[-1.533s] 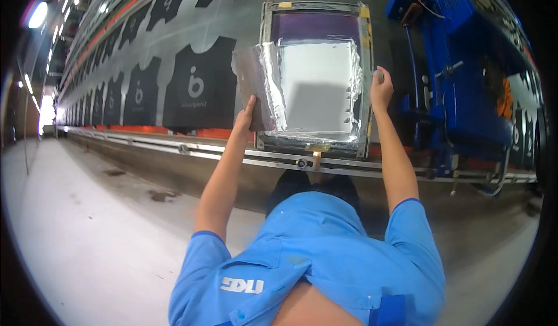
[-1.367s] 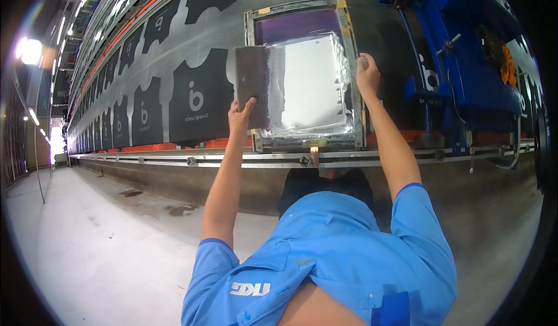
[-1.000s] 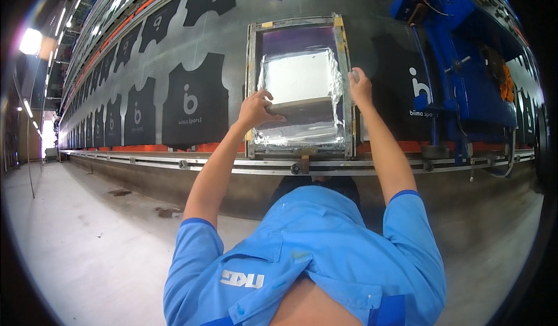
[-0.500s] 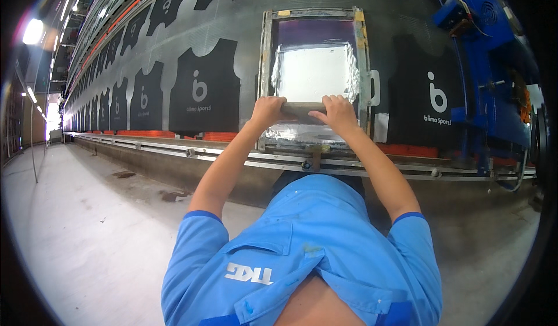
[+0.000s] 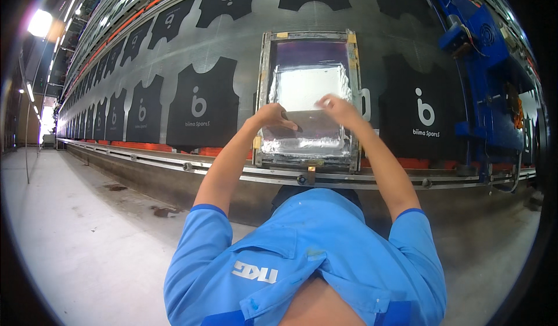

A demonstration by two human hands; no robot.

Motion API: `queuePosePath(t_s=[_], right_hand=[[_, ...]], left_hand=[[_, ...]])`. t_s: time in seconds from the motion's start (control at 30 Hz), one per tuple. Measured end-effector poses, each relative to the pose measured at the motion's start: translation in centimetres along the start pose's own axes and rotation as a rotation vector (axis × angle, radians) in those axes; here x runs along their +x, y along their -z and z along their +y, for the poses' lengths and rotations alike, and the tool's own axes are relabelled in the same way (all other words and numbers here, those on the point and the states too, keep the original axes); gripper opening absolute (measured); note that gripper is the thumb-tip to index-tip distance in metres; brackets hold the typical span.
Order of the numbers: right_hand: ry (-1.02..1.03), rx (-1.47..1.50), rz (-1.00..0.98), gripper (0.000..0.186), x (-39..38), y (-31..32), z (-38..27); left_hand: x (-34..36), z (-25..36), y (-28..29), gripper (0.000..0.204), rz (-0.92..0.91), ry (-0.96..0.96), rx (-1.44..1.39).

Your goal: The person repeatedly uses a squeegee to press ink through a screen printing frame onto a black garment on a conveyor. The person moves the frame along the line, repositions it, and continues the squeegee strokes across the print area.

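Note:
A rectangular printing screen (image 5: 354, 64) in a metal frame lies over the long grey table in front of me. White ink (image 5: 302, 84) covers much of its mesh, with thick ridges along the sides. Across the near half of the screen is a grey-brown squeegee (image 5: 314, 119). My left hand (image 5: 272, 116) is at its left end, thumb reaching along the bar and fingers curled by it. My right hand (image 5: 339, 109) appears raised just off its right end, with fingertips smeared by motion.
Black sleeveless garment pieces (image 5: 203, 96) with white prints lie in rows along the table (image 5: 250, 35). Another printed piece (image 5: 421, 87) is right of the screen. Blue machinery (image 5: 485, 64) stands at the far right. A metal rail (image 5: 244, 175) runs along the near edge, before my body.
My right hand has come up off the squeegee, which both hands held before. My left hand's fingers have loosened. The screen sits lower in view as my head has shifted.

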State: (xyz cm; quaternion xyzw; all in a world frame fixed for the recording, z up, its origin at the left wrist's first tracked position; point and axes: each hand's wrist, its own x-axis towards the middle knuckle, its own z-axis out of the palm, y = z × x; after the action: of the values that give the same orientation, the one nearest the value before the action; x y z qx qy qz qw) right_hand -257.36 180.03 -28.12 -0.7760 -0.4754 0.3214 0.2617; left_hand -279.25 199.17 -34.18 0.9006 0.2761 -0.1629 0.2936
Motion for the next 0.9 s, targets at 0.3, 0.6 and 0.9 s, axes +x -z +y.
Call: queuePosePath(t_s=[0.3,0.6,0.9], right_hand=[[-0.317,0.044,0.642,0.031,6.1,2.5,17.2],[-0.049,0.135,0.911,0.031,4.0,-0.4,12.6],[-0.271,0.078,0.656,0.027,3.2,0.7,11.8]], left_hand=[[-4.8,5.1,5.5,0.049,0.416,-0.084,-0.042],[-8.1,3.4,1.8,0.041,0.835,-0.151,0.162],[1.5,-0.1,9.6,0.047,0.671,-0.108,0.01]])
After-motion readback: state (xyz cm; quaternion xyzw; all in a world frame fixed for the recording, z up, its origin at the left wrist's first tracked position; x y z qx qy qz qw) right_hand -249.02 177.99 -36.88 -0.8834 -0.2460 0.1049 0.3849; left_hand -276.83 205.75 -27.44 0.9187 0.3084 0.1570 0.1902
